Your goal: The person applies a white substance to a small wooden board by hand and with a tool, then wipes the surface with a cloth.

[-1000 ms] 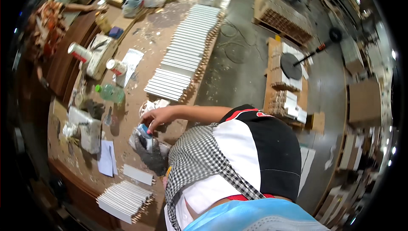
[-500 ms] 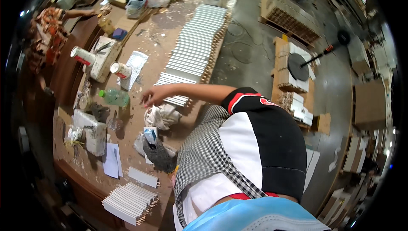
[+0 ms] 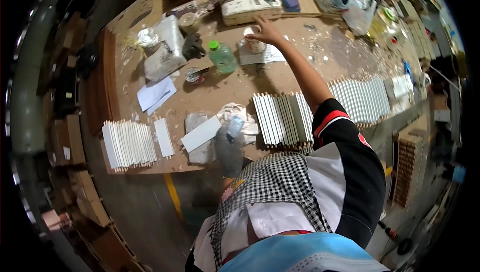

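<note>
Cup, white with reddish marks point(image 3: 256, 46), one: upright on a printed sheet point(image 3: 275, 56), just below and left of the right hand point(image 3: 265, 31). Long axis vertical, mouth toward the fingers; right hand by far the nearer, left well apart.

Right hand: bare, about half open, thumb and fingers parted near the rim (contact or grip not possible to tell).

Left hand point(image 3: 229, 148): grey-gloved, at a small light-blue block point(image 3: 235, 128); closure of the fingers too blurred to tell.

Just left of the glove: white panel point(image 3: 200, 134), slanting, near end toward the block, over a greyish slab point(image 3: 200, 156). Beyond the glove: crumpled white cloth point(image 3: 236, 111).

Left of the right hand: green-capped bottle point(image 3: 222, 58), upright. Beyond the same hand: white block point(image 3: 250, 10).

Below the right forearm: long row of white strips point(image 3: 357, 99).

Well left of the glove: smaller stack of strips point(image 3: 129, 144); between, a lone strip point(image 3: 163, 137).
</note>
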Tool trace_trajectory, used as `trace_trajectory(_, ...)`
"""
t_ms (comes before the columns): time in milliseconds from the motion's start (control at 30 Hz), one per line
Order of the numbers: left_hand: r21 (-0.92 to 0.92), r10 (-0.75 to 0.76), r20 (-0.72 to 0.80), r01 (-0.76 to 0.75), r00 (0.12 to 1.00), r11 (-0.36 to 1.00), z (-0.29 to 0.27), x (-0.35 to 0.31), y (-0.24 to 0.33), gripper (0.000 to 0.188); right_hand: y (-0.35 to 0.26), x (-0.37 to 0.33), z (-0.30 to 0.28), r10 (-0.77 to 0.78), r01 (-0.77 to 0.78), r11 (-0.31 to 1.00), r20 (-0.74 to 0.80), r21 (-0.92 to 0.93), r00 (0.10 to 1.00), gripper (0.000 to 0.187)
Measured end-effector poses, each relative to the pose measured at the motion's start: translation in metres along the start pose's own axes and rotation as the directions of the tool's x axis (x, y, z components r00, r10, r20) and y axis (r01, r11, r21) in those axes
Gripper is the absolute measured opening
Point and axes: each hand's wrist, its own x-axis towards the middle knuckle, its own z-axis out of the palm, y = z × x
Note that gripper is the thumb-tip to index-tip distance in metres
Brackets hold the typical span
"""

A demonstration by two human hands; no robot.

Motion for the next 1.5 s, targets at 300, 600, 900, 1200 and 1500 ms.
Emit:
trace_trajectory(300,-0.125,-0.032,0.083,0.042,0.996,0.991,-0.041,0.019,-0.002,0.044,-0.066,-0.027,-0.026,-0.188,0.189,0.982,-0.076,0.014,0.979,0.068)
trace_trajectory(600,-0.088,0.228,0.133,-0.218,0.964,0.972,-0.033,0.069,-0.057,0.044,0.010,-0.119,-0.073,0.068,-0.177,0.967,-0.490,-0.181,0.869,0.056)
trace_trajectory(900,-0.054,0.278,0.172,-0.273,0.945,0.961,0.011,0.091,-0.045,0.047,-0.061,-0.096,-0.040,0.159,-0.154,0.987,-0.209,0.038,0.965,0.037)
trace_trajectory(1200,-0.047,0.324,0.095,-0.321,0.941,0.946,0.063,0.130,-0.059,0.043,-0.066,-0.073,0.019,-0.046,-0.007,0.970,-0.211,-0.243,0.976,0.027)
trace_trajectory(1500,0.076,0.325,0.059,-0.329,0.944,0.941,0.103,0.165,-0.054,0.043,-0.067,-0.066,0.021,-0.111,0.033,0.895,-0.150,-0.444,0.982,0.020)
